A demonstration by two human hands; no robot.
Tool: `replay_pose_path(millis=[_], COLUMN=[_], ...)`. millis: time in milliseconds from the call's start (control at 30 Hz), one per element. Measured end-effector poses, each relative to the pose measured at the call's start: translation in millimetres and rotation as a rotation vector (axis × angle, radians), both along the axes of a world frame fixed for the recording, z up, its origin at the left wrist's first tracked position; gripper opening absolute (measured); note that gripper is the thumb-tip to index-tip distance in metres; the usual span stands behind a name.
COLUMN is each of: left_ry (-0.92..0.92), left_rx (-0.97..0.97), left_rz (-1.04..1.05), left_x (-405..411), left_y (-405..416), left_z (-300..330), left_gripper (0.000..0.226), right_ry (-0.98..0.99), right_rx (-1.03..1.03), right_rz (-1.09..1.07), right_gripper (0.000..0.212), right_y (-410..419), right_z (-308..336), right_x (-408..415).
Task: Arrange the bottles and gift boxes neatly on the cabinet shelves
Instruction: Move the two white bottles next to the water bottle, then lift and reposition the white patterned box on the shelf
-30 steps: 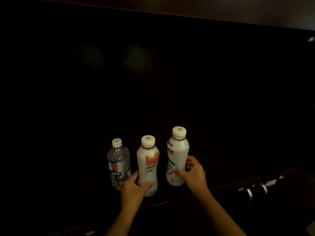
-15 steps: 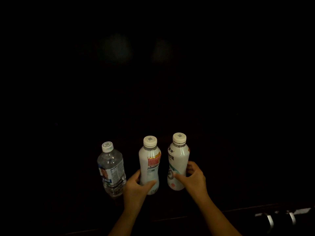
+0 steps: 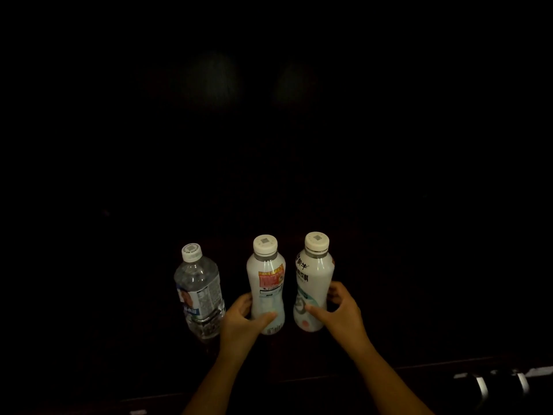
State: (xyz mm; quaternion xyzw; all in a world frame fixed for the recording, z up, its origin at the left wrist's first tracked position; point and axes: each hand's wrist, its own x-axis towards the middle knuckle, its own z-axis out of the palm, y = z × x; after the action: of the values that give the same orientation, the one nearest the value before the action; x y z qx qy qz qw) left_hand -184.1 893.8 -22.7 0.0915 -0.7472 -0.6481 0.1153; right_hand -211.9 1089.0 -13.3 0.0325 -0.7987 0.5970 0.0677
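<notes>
Three bottles stand in a row inside a very dark cabinet. A clear water bottle (image 3: 200,290) with a white cap is on the left and stands free. In the middle is a white bottle with a red label (image 3: 267,280); my left hand (image 3: 244,320) wraps around its lower part. To the right stands a white bottle with black characters (image 3: 312,280), gripped low by my right hand (image 3: 341,311). All three look upright. No gift boxes are visible.
The shelf surface and the cabinet walls are nearly black and hard to make out. A dark front edge (image 3: 449,362) runs below the bottles. Two metal handles (image 3: 499,383) glint at the lower right.
The view has shifted, so the handles sit lower right. The two white bottles have drawn slightly apart from the water bottle. Both hands keep their grips.
</notes>
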Motion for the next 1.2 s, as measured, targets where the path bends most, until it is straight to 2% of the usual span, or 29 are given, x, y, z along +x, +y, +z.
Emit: replay_pose_path(millis=[300,467,600,700,900,1100,1200], left_ry=[-0.051,-0.068,-0.091,-0.073,0.035,0.037,0.033], left_rx=[-0.047,-0.083,-0.124,-0.153,-0.352,-0.543,-0.547], left_rz=[-0.078,-0.193,-0.165,-0.161,-0.237,-0.180,-0.100], left_x=[0.3,14.3,39.7,64.7,136.6,230.8,273.2], left_y=[-1.2,-2.4,-12.5,-33.1,-113.0,-244.9,-306.9], left_z=[11.1,26.9,36.2,42.9,49.2,57.2,61.4], left_gripper=[0.045,0.058,0.079,0.077,0.051,0.055,0.054], right_ry=[-0.002,0.025,0.028,0.066,0.127,0.195,0.223], right_rx=[0.001,0.045,0.039,0.051,0.251,0.269,0.281], right_rz=[0.003,-0.018,-0.102,-0.153,-0.124,-0.027,0.040], right_gripper=[0.054,0.063,0.073,0.069,0.075,0.066,0.064], right_y=[-1.5,-3.7,-12.5,-27.2,-91.9,-191.8,-242.6], right_z=[1.3,3.4,7.5,13.4,31.4,55.1,63.3], right_x=[-1.0,6.1,31.5,61.1,137.1,217.2,248.9])
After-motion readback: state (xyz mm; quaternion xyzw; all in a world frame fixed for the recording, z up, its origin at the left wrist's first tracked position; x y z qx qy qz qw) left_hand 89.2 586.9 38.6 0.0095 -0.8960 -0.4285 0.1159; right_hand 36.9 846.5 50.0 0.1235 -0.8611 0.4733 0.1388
